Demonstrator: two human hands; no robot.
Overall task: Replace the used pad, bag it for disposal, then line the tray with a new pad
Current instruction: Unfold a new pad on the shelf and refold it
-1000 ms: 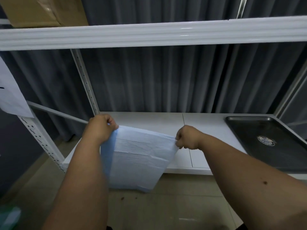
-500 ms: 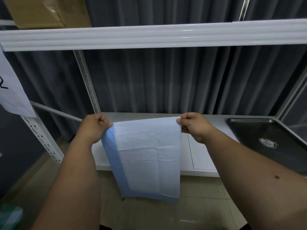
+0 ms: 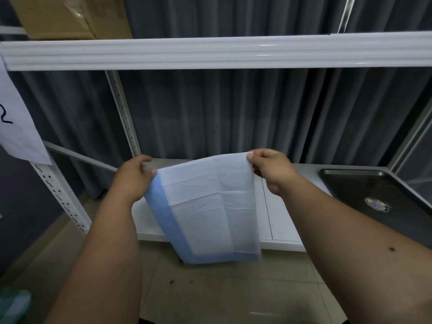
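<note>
A white pad with a blue border [image 3: 210, 206] hangs partly unfolded in front of me, over the front edge of the white shelf [image 3: 287, 220]. My left hand [image 3: 134, 177] pinches its upper left corner. My right hand [image 3: 271, 170] pinches its upper right corner. The pad still shows fold creases and its lower edge dangles below the shelf. A dark metal tray [image 3: 383, 202] lies on the shelf at the right, bare apart from a round sticker [image 3: 376, 204] in its middle.
A white shelf beam [image 3: 215, 52] crosses above with a cardboard box [image 3: 70, 17] on it. A paper sheet [image 3: 16, 127] hangs on the left upright. Grey curtains hang behind the rack. Tiled floor [image 3: 233, 288] lies below.
Both hands rose and drew apart at the pad's top corners. The pad opened from a folded bundle into a longer hanging sheet.
</note>
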